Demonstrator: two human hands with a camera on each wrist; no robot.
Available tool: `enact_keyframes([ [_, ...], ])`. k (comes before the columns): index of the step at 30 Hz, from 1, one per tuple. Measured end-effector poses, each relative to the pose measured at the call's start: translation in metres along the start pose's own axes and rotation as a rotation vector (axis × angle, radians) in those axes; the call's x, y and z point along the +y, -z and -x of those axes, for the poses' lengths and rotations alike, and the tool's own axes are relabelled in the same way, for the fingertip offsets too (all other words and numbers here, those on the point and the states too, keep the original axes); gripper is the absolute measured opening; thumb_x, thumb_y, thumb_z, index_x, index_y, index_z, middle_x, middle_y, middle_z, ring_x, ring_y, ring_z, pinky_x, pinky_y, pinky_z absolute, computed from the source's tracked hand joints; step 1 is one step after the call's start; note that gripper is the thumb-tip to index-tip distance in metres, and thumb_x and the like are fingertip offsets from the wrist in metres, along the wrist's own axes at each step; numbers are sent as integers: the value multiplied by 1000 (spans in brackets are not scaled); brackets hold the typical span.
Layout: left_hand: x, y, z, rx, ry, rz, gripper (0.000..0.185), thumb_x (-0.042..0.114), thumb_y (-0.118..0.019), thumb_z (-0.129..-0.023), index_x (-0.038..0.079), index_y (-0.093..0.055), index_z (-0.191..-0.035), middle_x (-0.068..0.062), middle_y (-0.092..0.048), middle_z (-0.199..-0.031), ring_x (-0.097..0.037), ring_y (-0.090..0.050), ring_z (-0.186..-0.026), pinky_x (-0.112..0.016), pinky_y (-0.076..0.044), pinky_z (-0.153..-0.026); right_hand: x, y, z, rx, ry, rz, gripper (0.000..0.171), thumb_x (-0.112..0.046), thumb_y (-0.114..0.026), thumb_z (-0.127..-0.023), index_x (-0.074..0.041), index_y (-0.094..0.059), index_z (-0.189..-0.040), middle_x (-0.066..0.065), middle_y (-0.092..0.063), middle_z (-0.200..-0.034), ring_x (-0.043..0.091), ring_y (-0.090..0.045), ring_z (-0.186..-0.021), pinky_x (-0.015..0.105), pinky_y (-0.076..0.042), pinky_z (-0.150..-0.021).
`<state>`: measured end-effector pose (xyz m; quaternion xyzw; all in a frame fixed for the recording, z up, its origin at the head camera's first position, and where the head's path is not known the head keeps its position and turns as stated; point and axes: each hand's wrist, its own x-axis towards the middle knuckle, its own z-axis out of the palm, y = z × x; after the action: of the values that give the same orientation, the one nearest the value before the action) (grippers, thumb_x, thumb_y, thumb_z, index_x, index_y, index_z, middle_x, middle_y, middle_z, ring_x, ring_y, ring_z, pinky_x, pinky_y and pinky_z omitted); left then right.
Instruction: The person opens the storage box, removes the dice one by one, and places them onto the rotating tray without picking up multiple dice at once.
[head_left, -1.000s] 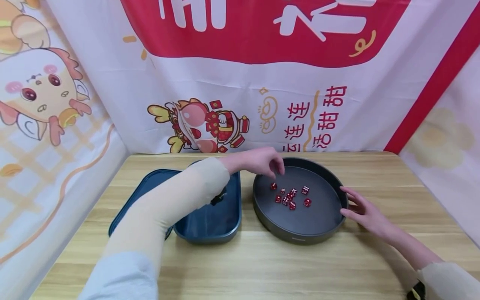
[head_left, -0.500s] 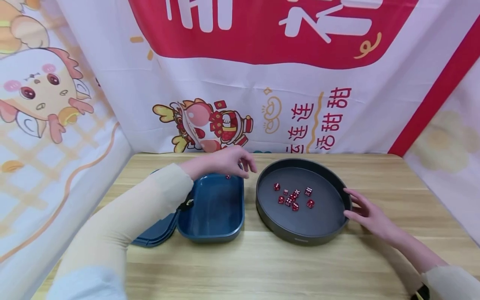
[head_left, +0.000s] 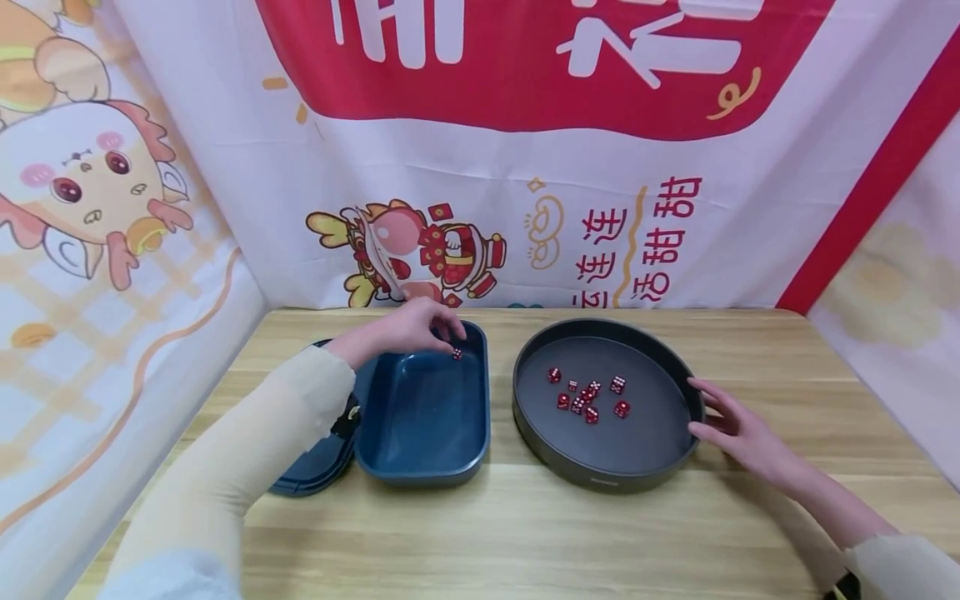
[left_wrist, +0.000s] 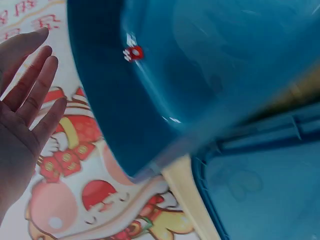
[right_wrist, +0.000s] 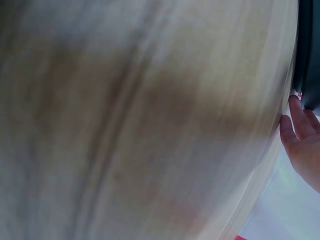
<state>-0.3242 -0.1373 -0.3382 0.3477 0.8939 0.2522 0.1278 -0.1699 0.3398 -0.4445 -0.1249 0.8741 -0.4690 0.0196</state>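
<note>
In the head view, my left hand hangs over the far end of a deep blue rectangular container. Its fingers are loosely bent, with nothing visible between them. A red die lies inside the container, below the thumb; the left wrist view also shows this die, apart from the fingers. Several more red dice are scattered in a round dark grey pan. My right hand rests its fairly straight fingertips against the pan's right rim. The right wrist view shows those fingers at the pan's outer wall.
A blue lid lies left of the container, partly hidden by my left forearm. Everything stands on a wooden table. A printed cloth hangs behind the table's far edge, and more cloth hangs along the left side.
My left hand has moved left from above the pan to above the blue container. The right hand stays at the pan's rim, and the dice in the pan keep their arrangement.
</note>
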Motion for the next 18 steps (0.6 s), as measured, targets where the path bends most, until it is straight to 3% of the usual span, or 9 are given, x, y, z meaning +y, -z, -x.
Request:
enact_keyframes([
  [7,-15,-7,4,-34,97,-7,26,8,-74,-86,9,-71,-111,-9,-67,-107,-24,-62,-96,-36,-52,-83,1,0,0,-1,11,0,65,-12,-62,-96,0,-27,-149,35,-28,-146,56,-40,-123,8,-39,-84],
  [12,-24,-13,2,-52,110,-13,29,7,-75,-85,7,-70,-114,-10,-65,-114,-30,-59,-107,-41,-49,-92,0,1,-1,-12,0,-20,66,-12,-61,-96,0,-25,-150,35,-25,-148,56,-39,-124,8,-39,-84],
  [18,-31,-19,-1,-66,142,-29,34,7,-76,-85,9,-69,-118,-11,-64,-117,-29,-57,-108,-43,-48,-93,0,1,0,-7,4,-31,66,-10,-62,-96,1,-25,-149,36,-25,-147,56,-40,-123,9,-40,-84],
])
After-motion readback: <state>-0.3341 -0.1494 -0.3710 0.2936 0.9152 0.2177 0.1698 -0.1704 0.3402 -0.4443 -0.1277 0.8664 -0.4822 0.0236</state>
